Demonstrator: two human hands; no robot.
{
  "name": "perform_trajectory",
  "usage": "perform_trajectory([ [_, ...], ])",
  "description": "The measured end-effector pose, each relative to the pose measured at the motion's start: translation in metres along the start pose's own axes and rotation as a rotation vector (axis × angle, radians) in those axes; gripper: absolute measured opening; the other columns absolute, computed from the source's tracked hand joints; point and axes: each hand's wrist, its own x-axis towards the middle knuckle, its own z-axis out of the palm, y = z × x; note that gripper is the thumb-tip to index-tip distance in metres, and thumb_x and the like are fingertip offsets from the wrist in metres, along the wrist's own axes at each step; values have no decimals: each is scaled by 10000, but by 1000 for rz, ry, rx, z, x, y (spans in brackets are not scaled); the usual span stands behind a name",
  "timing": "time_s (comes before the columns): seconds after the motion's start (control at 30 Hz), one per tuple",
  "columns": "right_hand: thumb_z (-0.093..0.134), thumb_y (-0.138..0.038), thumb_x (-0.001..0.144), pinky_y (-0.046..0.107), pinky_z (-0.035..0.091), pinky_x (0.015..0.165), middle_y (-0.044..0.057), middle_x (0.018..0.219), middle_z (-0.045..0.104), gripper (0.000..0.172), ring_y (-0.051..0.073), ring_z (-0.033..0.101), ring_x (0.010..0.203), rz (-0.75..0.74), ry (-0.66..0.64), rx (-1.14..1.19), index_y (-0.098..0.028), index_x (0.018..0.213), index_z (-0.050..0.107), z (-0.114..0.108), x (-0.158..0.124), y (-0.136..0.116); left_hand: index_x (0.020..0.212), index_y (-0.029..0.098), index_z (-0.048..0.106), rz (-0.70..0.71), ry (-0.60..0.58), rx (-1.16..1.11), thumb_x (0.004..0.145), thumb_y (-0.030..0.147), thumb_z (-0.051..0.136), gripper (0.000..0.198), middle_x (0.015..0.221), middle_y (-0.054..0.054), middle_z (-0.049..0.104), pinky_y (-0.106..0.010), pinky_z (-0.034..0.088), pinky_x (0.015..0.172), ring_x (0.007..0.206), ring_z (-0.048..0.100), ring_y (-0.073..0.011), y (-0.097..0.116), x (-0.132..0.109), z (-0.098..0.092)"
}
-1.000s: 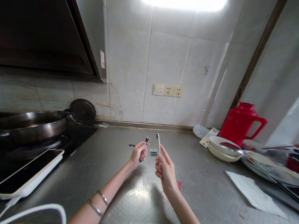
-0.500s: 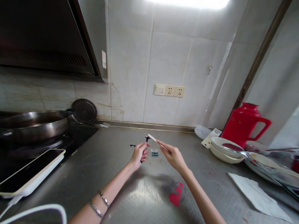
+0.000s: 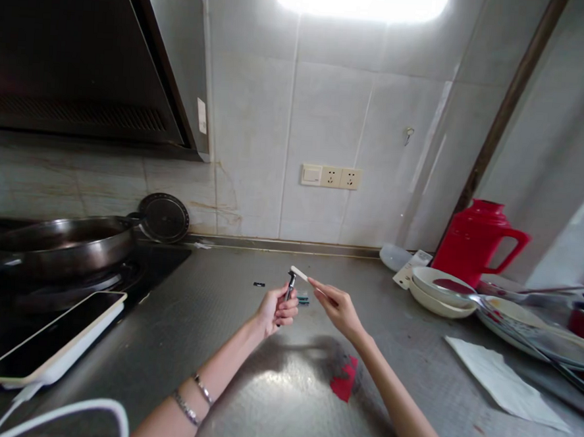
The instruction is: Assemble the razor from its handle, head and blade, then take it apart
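Note:
My left hand (image 3: pixel 275 308) is closed round the dark, shiny handle of a slim razor (image 3: pixel 290 286), held upright with its small head at the top. My right hand (image 3: pixel 338 307) pinches a thin white stick (image 3: pixel 299 273) between thumb and fingers. The stick slants up to the left, and its tip meets or overlaps the razor's head; contact cannot be made out. Behind the hands, a small clear pack with teal pieces (image 3: pixel 303 299) lies on the steel counter (image 3: pixel 205 345), partly covered by my left hand. A small black piece (image 3: pixel 259 284) lies to its left.
A torn red piece (image 3: pixel 344 380) lies on the counter between my forearms. On the left are a phone (image 3: pixel 52 336) with a white cable and a steel pan (image 3: pixel 67 241) on the stove. Stacked bowls (image 3: pixel 440 293), a red jug (image 3: pixel 476 243) and a white paper (image 3: pixel 507 383) occupy the right.
My left hand has shifted slightly right and turned, showing more of the razor's handle and covering more of the clear pack. The white stick has tipped slightly, its end still by the razor's head.

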Motion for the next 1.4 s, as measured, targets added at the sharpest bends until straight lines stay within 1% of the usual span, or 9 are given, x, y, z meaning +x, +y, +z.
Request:
perform_trajectory([
  [0.17, 407, -367, 880, 197, 347, 516, -2, 607, 489, 405, 99, 403, 523, 15, 3, -34, -194, 1208, 572, -2, 1, -4, 679, 159, 440, -6, -34, -46, 853, 355, 446, 262, 429, 96, 161, -127, 52, 278, 329, 53, -29, 1, 0, 0],
  [0.37, 396, -385, 882, 201, 325, 509, -1, 608, 464, 417, 101, 390, 527, 50, -42, -46, -187, 1199, 581, -5, -2, 1, 672, 167, 411, 50, -28, -64, 853, 361, 459, 270, 441, 97, 157, -119, 56, 288, 328, 45, -22, 7, -3, 3],
  [0.53, 395, -394, 881, 215, 354, 537, 14, 634, 512, 434, 112, 417, 549, 36, -1, 6, -176, 1215, 566, -2, -1, -1, 679, 170, 423, 20, -36, -17, 848, 375, 461, 269, 435, 96, 157, -127, 63, 281, 329, 50, -29, 4, -3, 5],
  [0.7, 418, -387, 872, 213, 369, 525, 23, 644, 558, 412, 111, 443, 541, 52, -32, 18, -182, 1182, 594, -4, -4, 0, 668, 168, 414, 59, -52, -35, 854, 367, 452, 274, 438, 95, 161, -123, 58, 282, 334, 40, -29, 7, -4, 6],
  [0.87, 420, -386, 869, 236, 425, 608, 81, 800, 643, 425, 152, 538, 675, 67, 6, 53, -160, 1187, 589, -2, -3, -1, 674, 169, 431, 31, -44, 14, 850, 390, 449, 284, 435, 93, 165, -129, 73, 276, 337, 44, -33, 6, -4, 6],
  [0.97, 431, -386, 861, 235, 424, 588, 80, 814, 661, 417, 144, 529, 637, 76, -35, 62, -164, 1170, 603, -3, -5, 0, 664, 171, 428, 70, -24, 51, 846, 394, 450, 288, 436, 91, 166, -134, 78, 279, 337, 52, -36, 8, -5, 8],
  [1.07, 452, -391, 845, 221, 389, 515, 49, 755, 661, 413, 106, 458, 519, 123, -66, 74, -170, 1154, 614, -10, -8, 3, 653, 170, 434, 157, 21, 115, 837, 391, 455, 288, 431, 89, 180, -143, 95, 288, 335, 76, -38, 13, -6, 9],
  [1.23, 444, -405, 843, 197, 324, 450, -2, 584, 568, 471, 85, 389, 469, 202, -13, 125, -131, 1206, 566, -26, -3, 5, 625, 162, 461, 286, 208, 343, 806, 486, 458, 371, 420, 83, 244, -168, 148, 323, 322, 170, -38, 13, -3, 2],
  [1.4, 430, -363, 864, 203, 360, 520, 32, 700, 604, 405, 92, 446, 543, 109, -110, 63, -149, 1164, 600, -38, 12, -4, 512, 165, 439, 372, 343, 511, 778, 624, 383, 534, 378, 62, 284, -194, 156, 349, 313, 220, -43, 6, 3, -10],
])
